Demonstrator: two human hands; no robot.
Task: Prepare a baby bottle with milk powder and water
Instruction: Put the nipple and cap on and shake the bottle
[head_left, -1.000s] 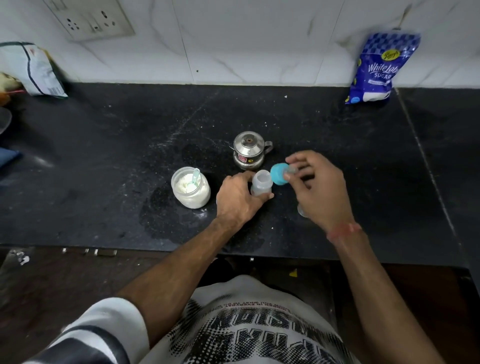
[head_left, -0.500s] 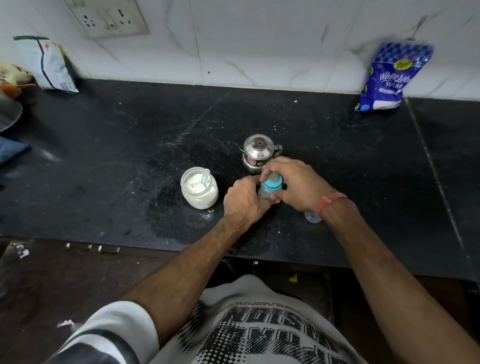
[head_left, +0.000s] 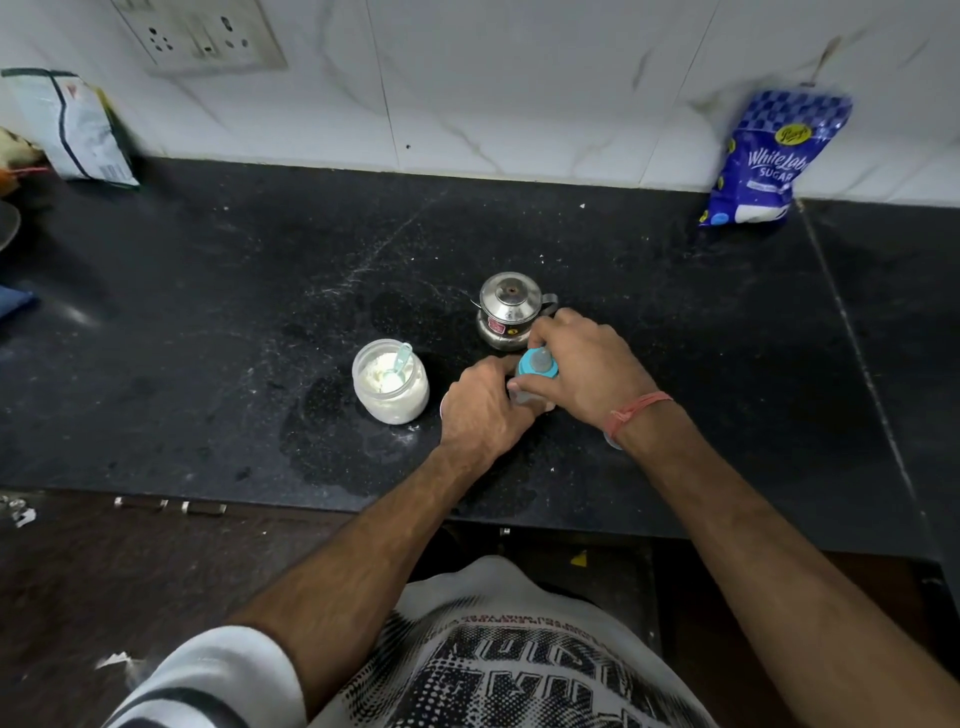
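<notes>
Bottle (head_left: 524, 397) in left grip (head_left: 480, 410) — right grip (head_left: 582, 369) on cap (head_left: 537, 364).

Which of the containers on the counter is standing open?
The glass jar of white powder, with a scoop inside. The steel pot is lidded, and the bottle wears its blue cap.

The baby bottle (head_left: 525, 397) body is largely hidden between the left hand (head_left: 483, 410) and right hand (head_left: 582, 371). A clear object (head_left: 613, 441) right of the bottle is mostly covered by the wrist; its identity cannot be told.
</notes>
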